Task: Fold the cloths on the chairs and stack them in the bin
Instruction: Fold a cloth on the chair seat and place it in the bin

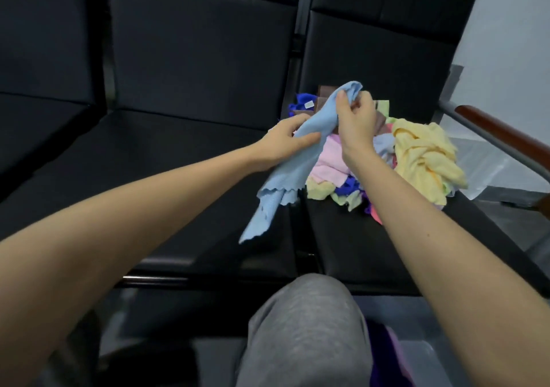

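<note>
Right hand (355, 118) is pinching the top corner of the light blue cloth (297, 160), fingers curled round it, raised above the cloth pile (327, 163). Left hand (284, 142) is gripping the same cloth lower down, thumb on top. Cloth is hanging slantwise between both hands, loose end trailing down-left over the gap between left chair seat (178, 154) and right chair seat (357, 243). Pile is lying on the right seat, just beyond the hands, with a yellow cloth (422, 154) on its right side. Bin (425, 354) is sitting at bottom right beside a grey-trousered knee (303, 327), with purple fabric (384, 339) inside.
</note>
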A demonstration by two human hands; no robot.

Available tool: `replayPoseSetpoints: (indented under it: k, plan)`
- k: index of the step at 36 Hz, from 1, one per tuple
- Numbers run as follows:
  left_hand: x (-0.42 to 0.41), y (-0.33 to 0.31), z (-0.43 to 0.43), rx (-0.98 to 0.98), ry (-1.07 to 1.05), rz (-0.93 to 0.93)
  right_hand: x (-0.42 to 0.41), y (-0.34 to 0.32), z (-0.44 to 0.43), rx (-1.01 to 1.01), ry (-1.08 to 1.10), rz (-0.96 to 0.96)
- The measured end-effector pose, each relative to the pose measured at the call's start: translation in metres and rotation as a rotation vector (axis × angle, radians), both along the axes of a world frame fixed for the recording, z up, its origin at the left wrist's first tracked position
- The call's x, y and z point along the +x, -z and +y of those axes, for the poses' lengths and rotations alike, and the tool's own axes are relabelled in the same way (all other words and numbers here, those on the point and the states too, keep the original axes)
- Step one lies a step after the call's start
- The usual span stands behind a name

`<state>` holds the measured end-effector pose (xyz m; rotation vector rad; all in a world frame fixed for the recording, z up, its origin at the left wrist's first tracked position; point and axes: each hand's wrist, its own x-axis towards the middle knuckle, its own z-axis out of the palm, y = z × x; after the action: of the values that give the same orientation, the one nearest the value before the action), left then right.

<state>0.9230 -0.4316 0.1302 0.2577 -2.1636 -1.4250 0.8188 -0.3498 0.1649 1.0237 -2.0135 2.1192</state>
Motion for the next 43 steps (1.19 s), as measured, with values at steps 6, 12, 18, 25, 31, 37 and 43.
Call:
replayPoseSetpoints:
  k: [6,12,18,25,31,37,43]
  plan:
    - [0.063,-0.007,-0.039,0.132,-0.062,-0.082,0.035,0.002,-0.032,0.159,-0.170,0.027]
    - [0.109,-0.015,-0.069,0.117,-0.170,-0.144,0.075,0.002,-0.057,0.331,-0.276,0.121]
    - [0.124,-0.021,-0.065,0.090,-0.197,-0.156,0.104,-0.002,-0.073,0.495,-0.391,0.094]
    - [0.127,-0.020,-0.075,0.074,-0.391,-0.100,0.103,0.000,-0.077,0.505,-0.531,0.016]
    - [0.129,-0.012,-0.080,0.028,-0.354,-0.135,0.105,0.003,-0.077,0.547,-0.522,0.036]
    - [0.126,-0.003,-0.075,-0.004,-0.248,-0.188,0.114,0.002,-0.075,0.662,-0.648,0.371]
    - [0.143,-0.006,-0.085,0.160,0.028,-0.348,0.119,0.003,-0.082,0.793,-0.522,0.577]
